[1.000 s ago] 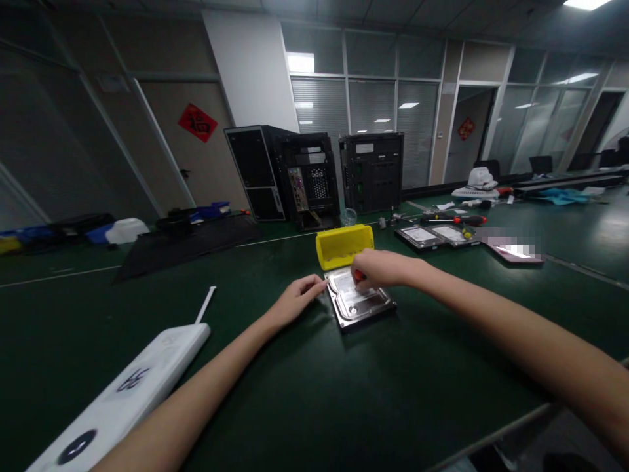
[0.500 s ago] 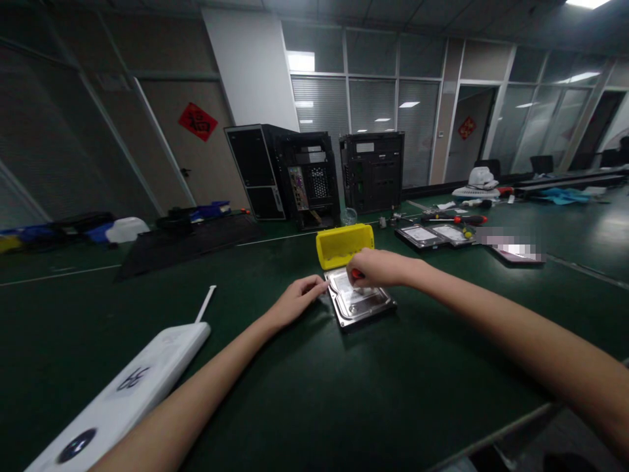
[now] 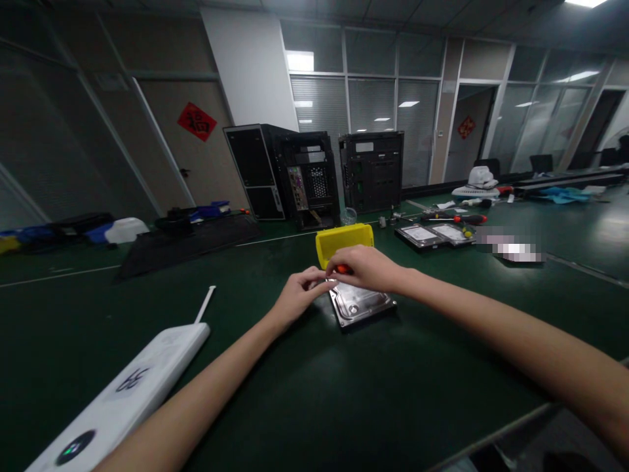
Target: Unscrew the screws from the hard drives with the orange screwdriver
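Note:
A silver hard drive (image 3: 363, 303) lies flat on the green table in front of me. My right hand (image 3: 366, 267) is closed around a small screwdriver (image 3: 344, 269) over the drive's far left part; only its orange-red handle shows, and its tip is hidden. My left hand (image 3: 301, 295) is at the drive's left edge, thumb and fingers drawn together and meeting the right fingertips. Whatever it pinches is too small or hidden to make out. Just behind both hands stands an open yellow case (image 3: 344, 239).
Two more hard drives (image 3: 417, 236) lie to the right, with screwdrivers (image 3: 472, 219) behind them. Black computer cases (image 3: 314, 177) stand at the back. A white device marked 39 (image 3: 132, 387) lies at the near left. A clear cup (image 3: 348, 216) sits behind the yellow case.
My right hand has moved left with the screwdriver, toward the drive's far left corner. My left fingers have risen slightly and now meet the right hand. The drive has stayed put.

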Demonstrator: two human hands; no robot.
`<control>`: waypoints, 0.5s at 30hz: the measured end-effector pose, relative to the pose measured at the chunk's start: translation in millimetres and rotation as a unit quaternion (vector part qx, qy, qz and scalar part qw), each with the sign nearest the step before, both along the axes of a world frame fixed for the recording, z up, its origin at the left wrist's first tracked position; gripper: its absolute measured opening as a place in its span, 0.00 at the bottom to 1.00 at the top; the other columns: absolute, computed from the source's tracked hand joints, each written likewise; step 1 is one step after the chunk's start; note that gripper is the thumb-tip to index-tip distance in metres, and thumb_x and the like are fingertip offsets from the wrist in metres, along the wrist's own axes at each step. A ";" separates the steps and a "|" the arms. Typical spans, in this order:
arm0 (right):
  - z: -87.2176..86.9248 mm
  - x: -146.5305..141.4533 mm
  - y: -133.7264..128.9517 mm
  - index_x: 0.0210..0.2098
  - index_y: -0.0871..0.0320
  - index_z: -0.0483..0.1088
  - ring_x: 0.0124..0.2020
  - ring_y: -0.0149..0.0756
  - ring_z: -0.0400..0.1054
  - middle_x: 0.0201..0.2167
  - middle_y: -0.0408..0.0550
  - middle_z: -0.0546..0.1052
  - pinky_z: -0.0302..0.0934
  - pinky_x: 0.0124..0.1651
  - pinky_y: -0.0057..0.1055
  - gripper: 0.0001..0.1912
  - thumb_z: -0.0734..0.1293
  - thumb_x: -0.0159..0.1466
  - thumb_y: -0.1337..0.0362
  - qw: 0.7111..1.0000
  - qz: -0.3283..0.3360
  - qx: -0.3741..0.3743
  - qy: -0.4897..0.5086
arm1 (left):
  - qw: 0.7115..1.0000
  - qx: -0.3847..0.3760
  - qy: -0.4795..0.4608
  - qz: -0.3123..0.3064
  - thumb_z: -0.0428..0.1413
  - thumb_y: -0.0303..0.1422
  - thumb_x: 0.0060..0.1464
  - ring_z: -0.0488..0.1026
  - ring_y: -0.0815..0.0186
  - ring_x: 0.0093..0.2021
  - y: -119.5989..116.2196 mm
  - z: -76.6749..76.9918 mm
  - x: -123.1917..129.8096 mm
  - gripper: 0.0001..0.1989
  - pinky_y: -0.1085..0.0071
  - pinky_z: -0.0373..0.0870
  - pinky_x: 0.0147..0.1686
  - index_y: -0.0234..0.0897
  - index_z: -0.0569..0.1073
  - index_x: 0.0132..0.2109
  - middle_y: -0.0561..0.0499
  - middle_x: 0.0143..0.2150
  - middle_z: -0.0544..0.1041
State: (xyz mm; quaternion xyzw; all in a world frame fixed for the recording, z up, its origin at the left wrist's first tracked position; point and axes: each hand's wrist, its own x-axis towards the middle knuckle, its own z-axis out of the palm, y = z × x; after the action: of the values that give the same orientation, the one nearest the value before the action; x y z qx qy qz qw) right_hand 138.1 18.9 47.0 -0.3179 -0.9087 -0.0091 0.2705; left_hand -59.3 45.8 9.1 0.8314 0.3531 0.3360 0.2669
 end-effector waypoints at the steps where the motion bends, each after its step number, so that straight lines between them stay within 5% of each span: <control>1: 0.3 0.0 -0.5 0.41 0.61 0.71 0.39 0.34 0.67 0.38 0.51 0.74 0.56 0.39 0.29 0.12 0.61 0.63 0.62 1.000 0.003 0.006 0.000 | 1.000 -0.002 -0.007 0.006 0.56 0.42 0.50 0.59 0.69 0.28 0.8 0.7 -1.5 0.14 0.72 0.58 0.30 0.36 0.77 0.38 0.55 0.26 0.61; 6: 1.1 1.7 -0.6 0.42 0.61 0.70 0.40 0.34 0.67 0.39 0.51 0.74 0.57 0.40 0.30 0.11 0.61 0.63 0.64 1.000 0.025 0.011 -0.001 | 0.999 -0.027 -0.025 0.027 0.57 0.41 0.50 0.59 0.69 0.27 2.8 1.5 -8.8 0.14 0.72 0.57 0.28 0.36 0.79 0.35 0.55 0.24 0.61; 15: 6.1 6.4 -1.2 0.48 0.60 0.70 0.38 0.31 0.69 0.40 0.52 0.76 0.57 0.41 0.28 0.16 0.62 0.61 0.66 0.993 0.072 -0.097 0.001 | 0.997 0.005 -0.058 0.056 0.59 0.38 0.47 0.59 0.70 0.26 2.9 0.8 -11.7 0.10 0.72 0.56 0.27 0.35 0.79 0.33 0.55 0.24 0.60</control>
State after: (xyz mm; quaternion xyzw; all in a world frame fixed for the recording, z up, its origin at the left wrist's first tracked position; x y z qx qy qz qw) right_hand 144.4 17.7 53.1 -0.2766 -0.9256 0.0984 0.2390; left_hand -71.0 48.7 9.9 0.7907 0.3817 0.3995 0.2636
